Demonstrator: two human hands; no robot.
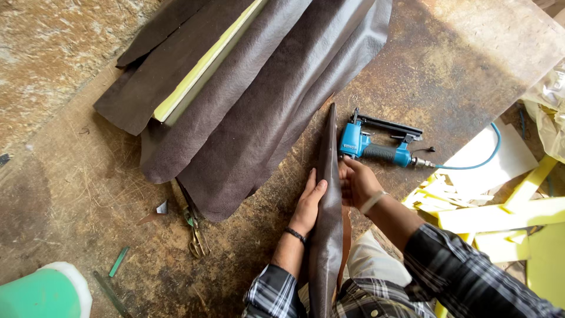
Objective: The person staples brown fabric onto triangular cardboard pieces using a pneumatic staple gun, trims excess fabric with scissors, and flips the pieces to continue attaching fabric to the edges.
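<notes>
Covered panel (327, 235): a long, narrow piece wrapped in dark brown leather, standing on edge on the table (76, 194) and running from the person's lap toward the staple gun. It is held upright between both hands.

Left hand (310, 200): flat against the panel's left face, fingers (311, 179) extended and pressed to the leather, not curled around it.

Right hand (357, 184): on the panel's right face near the upper edge, fingers (345, 176) bent and gripping the leather there.

Step in hand, as judged: smoothing and drawing the covering taut over the panel, ahead of fastening. The next move calls for one hand to keep tension on the leather while the other frees itself for a tool.

Staple gun (376, 146): blue, lying just beyond the right hand, its hose (479, 163) trailing right.

Leather sheets (253, 100): large brown folds over a yellow foam strip (203, 69), beyond the panel.

Scissors (194, 227): left of the panel, by the sheets' edge.

Foam offcuts (500, 218): yellow, heaped at right.

Green container (41, 294): lower left corner.
</notes>
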